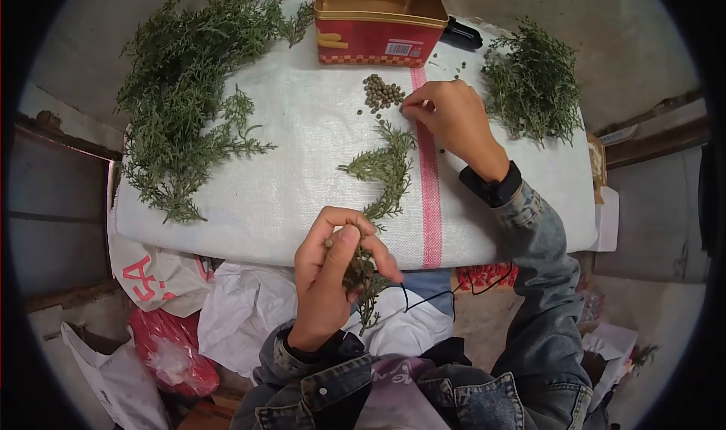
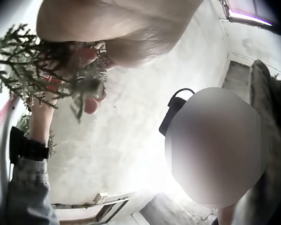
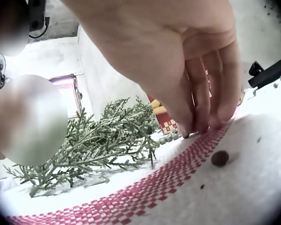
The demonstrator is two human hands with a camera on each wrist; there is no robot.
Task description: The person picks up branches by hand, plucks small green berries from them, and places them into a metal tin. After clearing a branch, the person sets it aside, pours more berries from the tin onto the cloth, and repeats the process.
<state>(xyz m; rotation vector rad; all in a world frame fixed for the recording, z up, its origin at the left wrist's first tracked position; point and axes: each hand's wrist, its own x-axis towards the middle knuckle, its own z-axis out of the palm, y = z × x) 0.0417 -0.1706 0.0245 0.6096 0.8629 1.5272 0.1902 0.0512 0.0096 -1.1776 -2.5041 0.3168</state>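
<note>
My left hand [image 1: 361, 250] is held over the near edge of the table and grips a small green cypress sprig [image 1: 368, 282] between thumb and fingers; from the left wrist the sprig [image 2: 35, 70] hangs under the curled fingers [image 2: 90, 104]. My right hand [image 1: 412, 109] reaches to a small pile of brown seeds [image 1: 382, 92]. Its fingertips [image 3: 196, 126] are drawn together on the white cloth and seem to pinch one small dark seed. A single loose seed [image 3: 219, 158] lies beside them. A longer sprig [image 1: 386, 169] lies flat between my two hands.
A white woven sack [image 1: 302, 150] with a red checked stripe [image 1: 429, 188] covers the table. A red tin [image 1: 378, 18] stands open at the back. Heaps of green branches lie at left [image 1: 185, 90] and right [image 1: 533, 78]. Plastic bags [image 1: 162, 339] sit below.
</note>
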